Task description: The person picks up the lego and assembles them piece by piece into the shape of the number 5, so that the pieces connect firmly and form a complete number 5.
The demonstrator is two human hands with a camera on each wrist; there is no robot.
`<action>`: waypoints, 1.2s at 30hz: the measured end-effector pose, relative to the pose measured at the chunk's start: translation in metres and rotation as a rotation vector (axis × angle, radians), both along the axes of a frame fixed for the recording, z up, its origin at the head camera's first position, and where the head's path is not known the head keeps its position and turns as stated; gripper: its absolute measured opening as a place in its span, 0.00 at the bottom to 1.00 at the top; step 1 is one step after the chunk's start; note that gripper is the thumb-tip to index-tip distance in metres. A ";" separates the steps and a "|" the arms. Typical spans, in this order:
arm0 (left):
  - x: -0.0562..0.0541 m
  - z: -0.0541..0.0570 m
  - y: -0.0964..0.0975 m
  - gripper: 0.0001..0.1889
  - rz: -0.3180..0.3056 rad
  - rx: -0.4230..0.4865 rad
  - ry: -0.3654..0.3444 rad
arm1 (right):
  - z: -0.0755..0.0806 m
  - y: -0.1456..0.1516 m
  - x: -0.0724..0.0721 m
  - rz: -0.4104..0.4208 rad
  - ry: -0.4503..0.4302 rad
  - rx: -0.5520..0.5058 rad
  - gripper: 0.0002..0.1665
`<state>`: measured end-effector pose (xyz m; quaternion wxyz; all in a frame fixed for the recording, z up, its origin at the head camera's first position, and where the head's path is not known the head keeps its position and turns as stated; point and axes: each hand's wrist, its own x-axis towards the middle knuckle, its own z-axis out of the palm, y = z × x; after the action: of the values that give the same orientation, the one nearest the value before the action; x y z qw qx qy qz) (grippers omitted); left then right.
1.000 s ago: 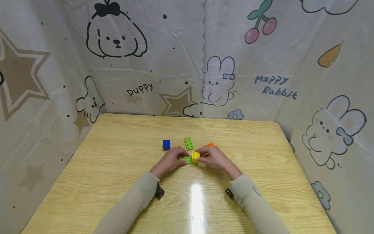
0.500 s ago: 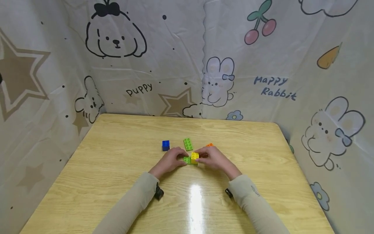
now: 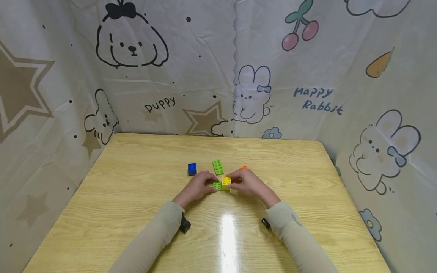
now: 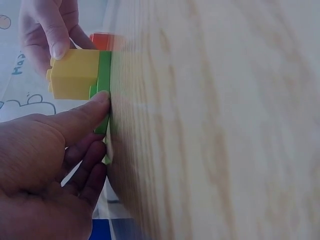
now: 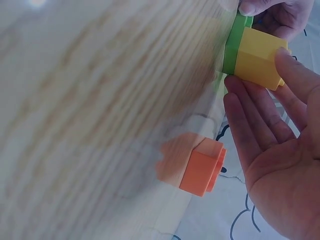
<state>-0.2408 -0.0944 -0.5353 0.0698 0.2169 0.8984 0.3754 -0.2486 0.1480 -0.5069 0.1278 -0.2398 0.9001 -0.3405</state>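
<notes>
Near the centre of the head view, both hands meet over a small stack on the wooden table: a yellow brick sitting on a flat green plate. The left hand comes in from the lower left, its fingers curled, and in the left wrist view its thumb presses against the edge of the green plate, pinning it to the tabletop; the hand pinches the plate between thumb and the fingers curled below. The right hand comes in from the lower right and holds the yellow brick: in the left wrist view, upper left of the frame, a fingertip lies on top of the yellow brick, and in the right wrist view, upper right, straightish fingers lie along the side of the brick with the palm open below. Just behind the right hand lies an orange brick, seen loose near the lower middle of the right wrist view, not touched. Above the hands in the head view lies a second, longer green plate, and to its left a blue brick, both apart from the hands. Printed cartoon curtains wall in the table on three sides.
</notes>
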 end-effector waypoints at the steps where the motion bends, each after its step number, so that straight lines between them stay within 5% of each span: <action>1: 0.000 0.000 0.000 0.14 0.000 0.000 -0.001 | 0.000 0.000 0.000 0.000 -0.001 0.001 0.21; 36: 0.005 0.004 -0.003 0.15 0.046 -0.064 0.002 | -0.002 0.000 0.003 -0.006 -0.050 -0.031 0.21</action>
<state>-0.2355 -0.0977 -0.5310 0.0673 0.1941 0.9148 0.3477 -0.2460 0.1485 -0.5091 0.1455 -0.2304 0.8919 -0.3609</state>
